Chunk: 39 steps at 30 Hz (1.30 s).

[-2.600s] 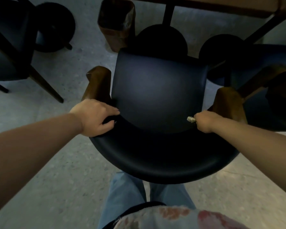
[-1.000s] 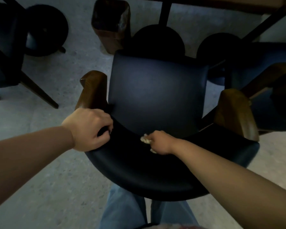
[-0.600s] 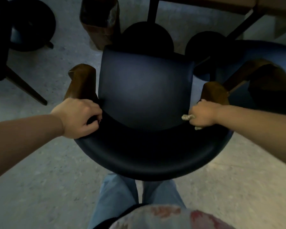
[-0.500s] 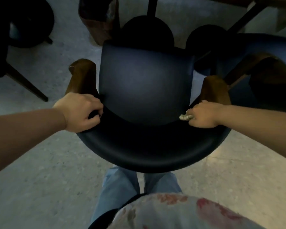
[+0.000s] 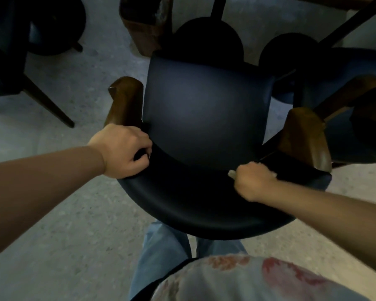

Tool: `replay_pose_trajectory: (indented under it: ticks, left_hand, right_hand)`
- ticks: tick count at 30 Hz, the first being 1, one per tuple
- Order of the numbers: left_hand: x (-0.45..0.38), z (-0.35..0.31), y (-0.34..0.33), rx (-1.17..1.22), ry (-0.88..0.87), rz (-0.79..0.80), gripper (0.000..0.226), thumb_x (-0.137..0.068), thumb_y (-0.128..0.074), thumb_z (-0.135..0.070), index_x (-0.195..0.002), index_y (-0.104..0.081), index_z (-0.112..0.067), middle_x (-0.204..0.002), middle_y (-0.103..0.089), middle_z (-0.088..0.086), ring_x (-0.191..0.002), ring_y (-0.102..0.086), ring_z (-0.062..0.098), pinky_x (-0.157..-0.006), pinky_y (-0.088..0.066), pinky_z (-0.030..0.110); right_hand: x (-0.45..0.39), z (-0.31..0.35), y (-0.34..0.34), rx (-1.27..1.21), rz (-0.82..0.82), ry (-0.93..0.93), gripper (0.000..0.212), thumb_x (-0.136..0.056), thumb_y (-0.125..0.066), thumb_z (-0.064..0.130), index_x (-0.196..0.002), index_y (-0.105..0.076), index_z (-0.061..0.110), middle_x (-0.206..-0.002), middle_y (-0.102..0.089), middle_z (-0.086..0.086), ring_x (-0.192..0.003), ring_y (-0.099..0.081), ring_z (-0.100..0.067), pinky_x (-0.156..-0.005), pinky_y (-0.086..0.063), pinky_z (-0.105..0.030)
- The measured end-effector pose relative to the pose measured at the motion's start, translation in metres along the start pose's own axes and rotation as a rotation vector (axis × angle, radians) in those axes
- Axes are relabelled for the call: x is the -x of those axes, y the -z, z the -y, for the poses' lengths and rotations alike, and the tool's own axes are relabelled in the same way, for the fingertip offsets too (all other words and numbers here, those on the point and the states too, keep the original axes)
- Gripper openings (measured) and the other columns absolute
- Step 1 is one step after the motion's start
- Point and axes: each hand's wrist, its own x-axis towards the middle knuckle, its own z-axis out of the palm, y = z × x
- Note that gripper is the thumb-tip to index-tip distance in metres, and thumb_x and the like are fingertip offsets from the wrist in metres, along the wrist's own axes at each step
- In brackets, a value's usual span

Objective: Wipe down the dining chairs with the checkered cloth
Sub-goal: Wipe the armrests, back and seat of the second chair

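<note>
Dark navy chair with brown wooden arm ends. Pale beige scrap of cloth, pattern too small to tell. Speckled grey floor. Light blue jeans; whitish shirt with red blotches.

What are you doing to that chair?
A person is wiping a dark blue chair. The left hand grips the curved backrest to steady it. The right hand holds a bunched cloth, mostly hidden in its fingers, and presses it on the top of the backrest, right of the middle.
</note>
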Motion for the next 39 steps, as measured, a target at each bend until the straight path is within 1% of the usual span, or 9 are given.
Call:
replay_pose_trajectory:
  ticks: [3,11,15,17,19,21,26,32,39]
  left_hand:
    - [0.001,0.000,0.001,0.010,0.008,0.010,0.055,-0.076,-0.021,-0.054,-0.091,-0.068,-0.029,-0.092,-0.065,-0.011,-0.086,-0.061,0.011,-0.073,-0.052,0.034]
    - [0.003,0.002,0.000,0.059,-0.006,-0.025,0.047,-0.075,-0.028,-0.047,-0.087,-0.067,-0.024,-0.089,-0.064,-0.009,-0.086,-0.059,0.014,-0.066,-0.049,0.031]
    - [0.003,0.001,0.001,0.093,-0.010,-0.076,0.038,-0.072,-0.036,-0.042,-0.096,-0.058,-0.020,-0.096,-0.055,-0.005,-0.085,-0.054,0.017,-0.060,-0.044,0.031]
    - [0.004,0.001,0.000,0.114,-0.011,-0.110,0.035,-0.070,-0.039,-0.039,-0.095,-0.054,-0.018,-0.098,-0.052,-0.001,-0.085,-0.052,0.019,-0.060,-0.043,0.032]
    - [0.004,0.001,0.001,0.138,-0.018,-0.130,0.033,-0.068,-0.041,-0.036,-0.092,-0.052,-0.017,-0.097,-0.051,0.001,-0.083,-0.051,0.020,-0.061,-0.040,0.031]
    - [0.004,0.002,0.001,0.145,-0.022,-0.127,0.032,-0.066,-0.041,-0.034,-0.090,-0.051,-0.016,-0.095,-0.051,0.001,-0.080,-0.050,0.020,-0.062,-0.036,0.027]
    - [0.004,0.002,0.002,0.116,-0.030,-0.102,0.028,-0.065,-0.040,-0.035,-0.088,-0.047,-0.020,-0.091,-0.048,-0.001,-0.075,-0.046,0.018,-0.061,-0.032,0.028]
    - [0.003,0.004,-0.002,0.079,-0.035,-0.080,0.025,-0.066,-0.039,-0.037,-0.086,-0.045,-0.024,-0.087,-0.044,-0.006,-0.073,-0.046,0.017,-0.060,-0.031,0.029]
    - [0.001,0.003,-0.002,0.011,-0.025,-0.039,0.044,-0.070,-0.037,-0.041,-0.105,-0.057,-0.024,-0.103,-0.058,-0.005,-0.089,-0.056,0.018,-0.068,-0.040,0.029]
  right_hand:
    - [0.006,0.041,-0.010,-0.134,-0.020,-0.008,0.024,-0.089,-0.044,0.014,-0.099,-0.065,0.010,-0.107,-0.065,-0.017,-0.100,-0.061,-0.037,-0.075,-0.043,-0.032]
    - [-0.023,0.108,-0.005,-0.631,0.036,-0.166,0.036,-0.098,-0.040,0.028,-0.112,-0.064,0.007,-0.113,-0.063,-0.017,-0.105,-0.059,-0.036,-0.083,-0.045,-0.031]
    - [-0.048,0.136,0.023,-1.352,0.077,-0.175,0.028,-0.094,-0.049,0.023,-0.097,-0.069,0.003,-0.070,-0.052,-0.011,-0.052,-0.048,-0.019,-0.050,-0.032,-0.025]
    - [-0.058,0.149,0.026,-1.479,0.099,-0.107,0.024,-0.094,-0.051,0.030,-0.081,-0.063,0.012,-0.057,-0.047,-0.002,-0.046,-0.038,-0.016,-0.046,-0.026,-0.022]
    - [-0.054,0.163,0.028,-1.230,0.073,0.067,0.021,-0.093,-0.045,0.024,-0.087,-0.063,0.014,-0.067,-0.060,-0.001,-0.061,-0.053,-0.019,-0.052,-0.041,-0.026]
    - [-0.047,0.171,0.025,-0.936,0.019,0.159,0.026,-0.094,-0.040,0.021,-0.103,-0.064,0.016,-0.100,-0.067,-0.007,-0.090,-0.062,-0.025,-0.077,-0.050,-0.034]
    - [-0.013,0.163,0.025,-0.691,-0.033,0.333,0.026,-0.089,-0.044,0.014,-0.111,-0.058,0.013,-0.113,-0.062,-0.014,-0.104,-0.059,-0.035,-0.078,-0.044,-0.031]
    - [0.030,0.084,-0.002,-0.418,0.044,0.508,0.067,-0.083,-0.041,-0.001,-0.146,-0.037,0.022,-0.151,-0.038,-0.006,-0.136,-0.038,-0.027,-0.113,-0.031,-0.033]
    - [0.027,-0.016,0.006,-0.025,0.187,0.349,0.060,-0.082,-0.042,0.003,-0.134,-0.052,0.030,-0.135,-0.053,-0.007,-0.119,-0.054,-0.028,-0.099,-0.046,-0.040]
